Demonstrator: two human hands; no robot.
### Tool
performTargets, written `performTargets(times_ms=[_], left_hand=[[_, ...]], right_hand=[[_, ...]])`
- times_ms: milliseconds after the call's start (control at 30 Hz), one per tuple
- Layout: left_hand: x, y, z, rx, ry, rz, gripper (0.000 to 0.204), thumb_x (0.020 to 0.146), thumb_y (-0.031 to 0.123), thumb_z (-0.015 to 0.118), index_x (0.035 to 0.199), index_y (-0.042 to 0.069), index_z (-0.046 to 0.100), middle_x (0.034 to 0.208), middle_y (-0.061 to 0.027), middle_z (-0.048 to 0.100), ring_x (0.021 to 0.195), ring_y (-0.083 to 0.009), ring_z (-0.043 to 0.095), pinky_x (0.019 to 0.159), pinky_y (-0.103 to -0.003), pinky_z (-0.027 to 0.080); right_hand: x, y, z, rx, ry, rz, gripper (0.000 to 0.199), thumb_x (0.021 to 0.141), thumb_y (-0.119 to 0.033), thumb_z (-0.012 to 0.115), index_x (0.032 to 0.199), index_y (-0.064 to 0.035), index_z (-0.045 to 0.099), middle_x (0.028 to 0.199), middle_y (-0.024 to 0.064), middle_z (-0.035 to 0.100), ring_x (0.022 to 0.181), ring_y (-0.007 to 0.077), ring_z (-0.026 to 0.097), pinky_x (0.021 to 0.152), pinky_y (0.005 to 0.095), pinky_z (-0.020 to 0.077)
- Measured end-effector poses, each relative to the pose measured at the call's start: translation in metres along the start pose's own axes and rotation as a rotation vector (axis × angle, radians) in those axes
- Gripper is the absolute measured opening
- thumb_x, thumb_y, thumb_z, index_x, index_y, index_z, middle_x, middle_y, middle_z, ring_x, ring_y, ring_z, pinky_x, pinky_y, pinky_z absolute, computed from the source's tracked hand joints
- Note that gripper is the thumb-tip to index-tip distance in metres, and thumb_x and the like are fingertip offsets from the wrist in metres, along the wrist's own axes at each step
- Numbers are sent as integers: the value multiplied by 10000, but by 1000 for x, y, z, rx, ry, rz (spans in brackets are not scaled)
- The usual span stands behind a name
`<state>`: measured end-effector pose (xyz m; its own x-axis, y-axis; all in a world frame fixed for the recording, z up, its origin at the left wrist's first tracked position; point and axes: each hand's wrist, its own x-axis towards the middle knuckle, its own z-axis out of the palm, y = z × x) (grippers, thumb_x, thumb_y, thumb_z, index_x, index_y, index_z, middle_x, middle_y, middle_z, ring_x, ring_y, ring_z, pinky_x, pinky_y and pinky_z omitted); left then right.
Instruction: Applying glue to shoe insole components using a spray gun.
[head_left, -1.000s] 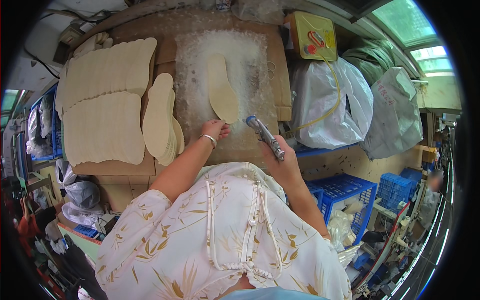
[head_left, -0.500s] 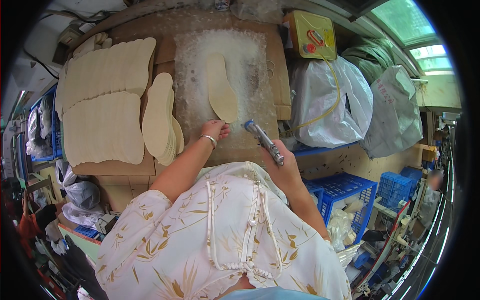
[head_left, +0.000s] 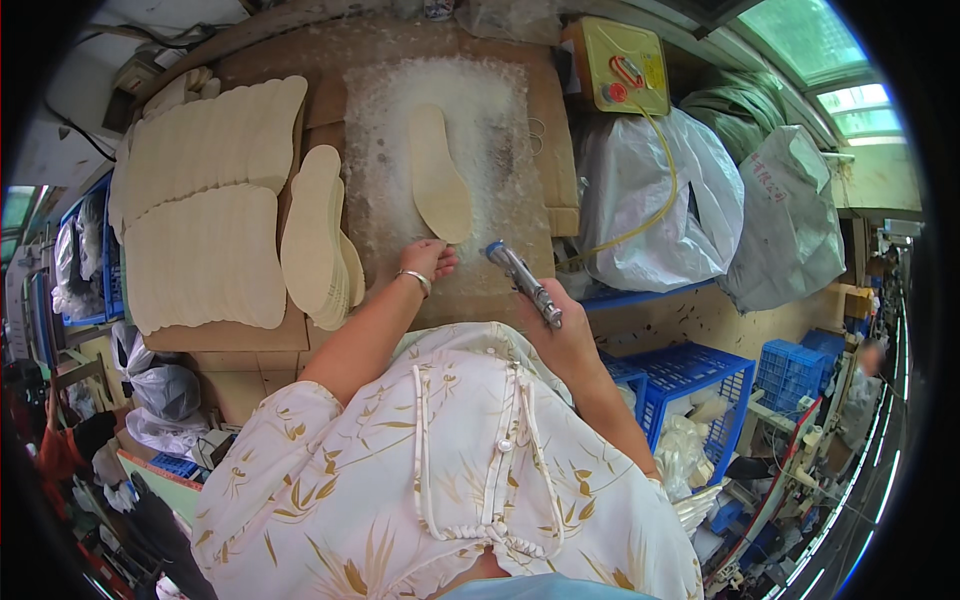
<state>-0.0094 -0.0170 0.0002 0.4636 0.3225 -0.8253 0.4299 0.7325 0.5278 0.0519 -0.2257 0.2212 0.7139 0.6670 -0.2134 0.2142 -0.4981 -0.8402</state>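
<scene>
A single cream insole (head_left: 440, 175) lies on a sheet crusted with white residue (head_left: 385, 200), its wide end toward me. My left hand (head_left: 430, 259), a bracelet at its wrist, is closed at the insole's near end, thumb and fingertips pinching its edge. To the right of that end, my right hand (head_left: 562, 325) grips a metal spray gun (head_left: 520, 272). The gun's blue-tipped nozzle points up and left toward the insole, a short gap apart from it. Part of the gun's handle is hidden in my palm.
Left of the sheet stands a small stack of insoles (head_left: 315, 240), then wide overlapping rows of insoles (head_left: 205, 255) on cardboard. A yellow can (head_left: 625, 65) with a yellow hose (head_left: 668, 190) stands at right, by white bags (head_left: 700, 240). A blue crate (head_left: 700, 375) sits below.
The whole view has shifted very slightly left. My hands, the spray gun and the insole keep almost the same places relative to one another.
</scene>
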Motion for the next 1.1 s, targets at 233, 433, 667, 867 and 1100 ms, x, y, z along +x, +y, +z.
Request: performTargets(times_ms=[233, 433, 667, 867, 1100], left_hand=[[2, -3, -1, -25, 6, -1, 145, 927, 169, 569, 1009, 50, 574, 926, -83, 669, 777, -191, 671, 640, -299, 558], [0, -2, -1, -31, 0, 0, 137, 925, 164, 569, 1009, 57, 577, 918, -79, 668, 780, -190, 671, 652, -300, 560], [-9, 0, -1, -47, 6, -20, 224, 909, 86, 524, 1125, 30, 536, 996, -104, 649, 789, -212, 674, 620, -308, 566], [-12, 0, -6, -45, -32, -51, 314, 918, 64, 490, 1232, 58, 486, 1050, -97, 635, 827, -227, 667, 667, -319, 563], [-12, 1, -6, -32, -40, -59, 316, 919, 72, 486, 1235, 71, 490, 1070, -97, 629, 844, -231, 664, 673, -325, 562]], right_hand=[[-5, -3, -1, -4, -11, 19, 222, 882, -214, 666, 961, -39, 553, 715, 187, 596, 650, 385, 577, 585, 371, 462], [-4, 7, -5, -22, 33, 56, 218, 882, -205, 667, 963, -39, 549, 729, 187, 601, 651, 382, 580, 591, 374, 465], [-9, 7, -2, -34, -3, 33, 229, 877, -207, 676, 960, -36, 550, 731, 197, 604, 667, 395, 586, 590, 381, 464], [-15, 8, -6, -21, 1, 8, 215, 877, -195, 675, 952, -34, 554, 717, 192, 597, 636, 385, 569, 579, 376, 458], [-16, 12, -9, 13, 43, 116, 206, 889, -199, 662, 941, -31, 556, 686, 171, 577, 593, 335, 536, 574, 362, 445]])
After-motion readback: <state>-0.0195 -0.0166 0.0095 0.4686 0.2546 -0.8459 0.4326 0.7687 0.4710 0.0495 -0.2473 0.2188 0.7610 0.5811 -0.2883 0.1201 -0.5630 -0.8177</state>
